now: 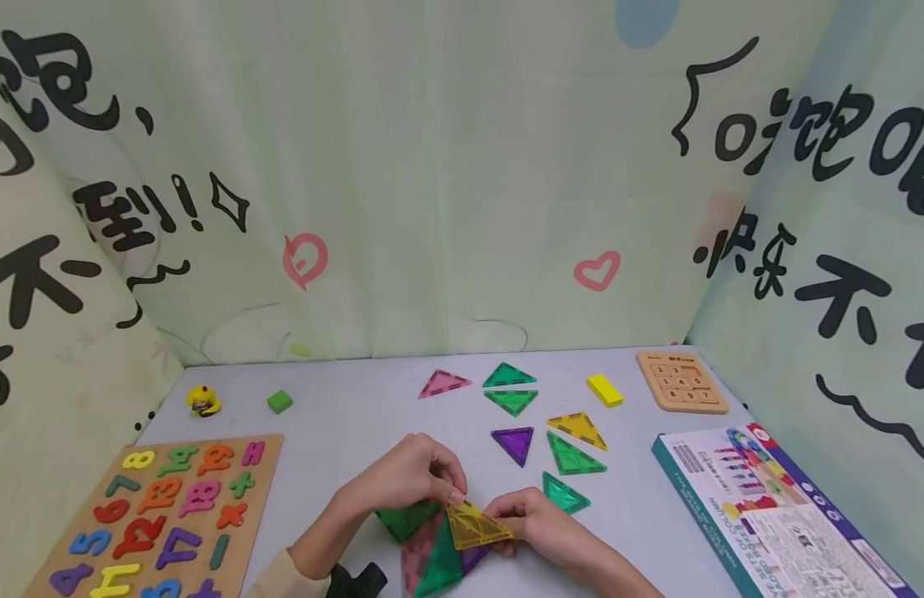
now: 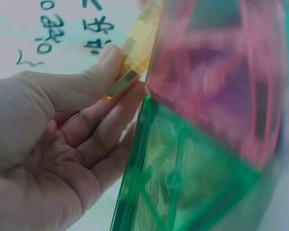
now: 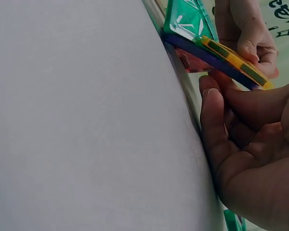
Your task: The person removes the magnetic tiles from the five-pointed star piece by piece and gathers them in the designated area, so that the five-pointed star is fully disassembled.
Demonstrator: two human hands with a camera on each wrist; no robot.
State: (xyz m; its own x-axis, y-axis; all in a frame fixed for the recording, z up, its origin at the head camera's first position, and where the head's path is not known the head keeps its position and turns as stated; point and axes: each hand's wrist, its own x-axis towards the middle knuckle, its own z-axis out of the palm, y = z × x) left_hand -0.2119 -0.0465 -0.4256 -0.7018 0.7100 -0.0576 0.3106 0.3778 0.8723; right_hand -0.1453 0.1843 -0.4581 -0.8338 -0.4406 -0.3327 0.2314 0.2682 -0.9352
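A see-through yellow triangular magnetic tile (image 1: 472,530) leans at the top of a small joined structure near the front of the table. My left hand (image 1: 409,475) pinches its upper corner between thumb and fingers. At its right corner my right hand (image 1: 540,519) pinches the tile, fingertips also right at the purple tile (image 3: 209,58) beneath. Green (image 1: 441,566) and pink triangular tiles (image 2: 216,96) form the structure's sides. Another green tile (image 1: 403,520) sits at its left, partly hidden by my left wrist.
Loose triangular tiles lie behind and right, including a purple one (image 1: 512,444) and a yellow one (image 1: 579,429). A number puzzle board (image 1: 233,565) is at left, a printed box (image 1: 768,515) at right. Farther back are a wooden number board (image 1: 682,382), a yellow block (image 1: 605,390) and a toy duck (image 1: 203,401).
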